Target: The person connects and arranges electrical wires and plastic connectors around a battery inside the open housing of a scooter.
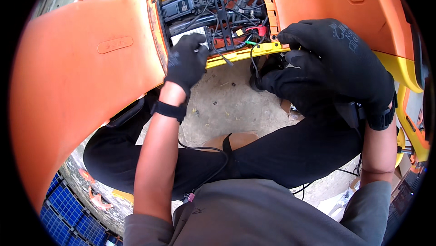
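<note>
Both hands wear black gloves. My left hand is at the near left side of an opening in an orange machine body, its fingers curled over a silver box with a white label. Whatever is between those fingers is hidden. My right hand is at the near right corner of the opening, beside the yellow frame edge; its fingers are bent in and their grip is hidden. Inside the opening are black cables, a black slotted bracket, a black module and a red connector. A loose cable end hangs over the near edge.
Orange panels flank the opening on both sides. Below lies a concrete floor with small scraps. My legs are bent under the machine. Blue plastic crates are at the lower left, and a thin black cable crosses my lap.
</note>
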### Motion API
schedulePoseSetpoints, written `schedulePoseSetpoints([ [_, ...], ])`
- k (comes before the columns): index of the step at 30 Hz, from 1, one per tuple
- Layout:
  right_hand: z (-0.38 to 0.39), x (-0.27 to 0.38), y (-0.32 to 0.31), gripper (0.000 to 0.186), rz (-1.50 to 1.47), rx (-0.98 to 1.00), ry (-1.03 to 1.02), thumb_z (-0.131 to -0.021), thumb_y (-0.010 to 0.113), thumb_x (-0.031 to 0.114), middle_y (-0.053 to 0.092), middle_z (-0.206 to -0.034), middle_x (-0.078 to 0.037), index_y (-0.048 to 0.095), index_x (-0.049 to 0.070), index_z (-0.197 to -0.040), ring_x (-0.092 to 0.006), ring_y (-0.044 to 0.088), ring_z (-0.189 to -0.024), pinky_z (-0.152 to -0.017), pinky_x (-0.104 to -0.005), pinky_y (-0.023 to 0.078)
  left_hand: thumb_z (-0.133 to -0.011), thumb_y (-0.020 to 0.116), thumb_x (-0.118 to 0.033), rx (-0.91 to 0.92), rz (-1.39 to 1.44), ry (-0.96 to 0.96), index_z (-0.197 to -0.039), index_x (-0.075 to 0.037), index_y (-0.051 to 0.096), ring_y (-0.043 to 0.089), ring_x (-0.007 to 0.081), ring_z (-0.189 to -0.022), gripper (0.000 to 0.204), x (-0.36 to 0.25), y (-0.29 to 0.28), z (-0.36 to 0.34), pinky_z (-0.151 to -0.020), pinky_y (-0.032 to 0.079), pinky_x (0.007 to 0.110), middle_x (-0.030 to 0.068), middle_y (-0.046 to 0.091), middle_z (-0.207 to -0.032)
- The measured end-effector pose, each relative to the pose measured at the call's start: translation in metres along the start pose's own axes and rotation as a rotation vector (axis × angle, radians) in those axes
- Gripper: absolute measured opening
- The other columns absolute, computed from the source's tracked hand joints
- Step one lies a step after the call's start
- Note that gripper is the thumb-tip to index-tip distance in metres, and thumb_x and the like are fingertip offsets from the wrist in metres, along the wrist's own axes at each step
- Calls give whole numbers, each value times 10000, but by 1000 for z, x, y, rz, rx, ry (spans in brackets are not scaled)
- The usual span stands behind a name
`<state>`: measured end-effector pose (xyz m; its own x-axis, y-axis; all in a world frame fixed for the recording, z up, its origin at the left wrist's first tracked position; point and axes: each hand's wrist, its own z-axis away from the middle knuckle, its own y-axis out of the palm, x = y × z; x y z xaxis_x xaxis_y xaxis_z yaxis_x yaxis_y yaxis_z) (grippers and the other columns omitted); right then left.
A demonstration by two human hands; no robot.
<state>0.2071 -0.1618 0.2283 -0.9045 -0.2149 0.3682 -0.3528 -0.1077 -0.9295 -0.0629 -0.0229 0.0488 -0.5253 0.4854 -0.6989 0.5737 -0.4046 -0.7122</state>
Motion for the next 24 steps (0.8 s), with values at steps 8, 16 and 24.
schedulePoseSetpoints([
  [8, 0, -2, 4, 297, 8, 24, 57, -843, 719, 199, 687, -948, -135, 708, 93, -1120, -309, 665, -910, -813, -404, 541, -780, 617, 39, 210, -381, 182, -1156, -84, 633, 603, 355, -1017, 395, -27, 24, 14, -875, 506, 446, 145, 618, -1090],
  [16, -2, -3, 4, 304, -67, 69, 54, -849, 719, 185, 672, -958, -171, 682, 41, -1114, -347, 637, -917, -819, -414, 515, -928, 606, -76, -47, 62, 141, -1118, -62, 657, 652, 269, -954, 197, -31, 12, 12, -822, 532, 356, 121, 653, -1047],
  [24, -9, -4, 6, 294, -147, 146, 109, -847, 714, 177, 670, -949, -188, 682, 40, -1105, -360, 640, -917, -815, -421, 516, -992, 562, -99, -24, 1025, -222, -1209, 6, 638, 652, 128, -941, 253, -45, -23, -5, -838, 541, 287, 57, 685, -1061],
])
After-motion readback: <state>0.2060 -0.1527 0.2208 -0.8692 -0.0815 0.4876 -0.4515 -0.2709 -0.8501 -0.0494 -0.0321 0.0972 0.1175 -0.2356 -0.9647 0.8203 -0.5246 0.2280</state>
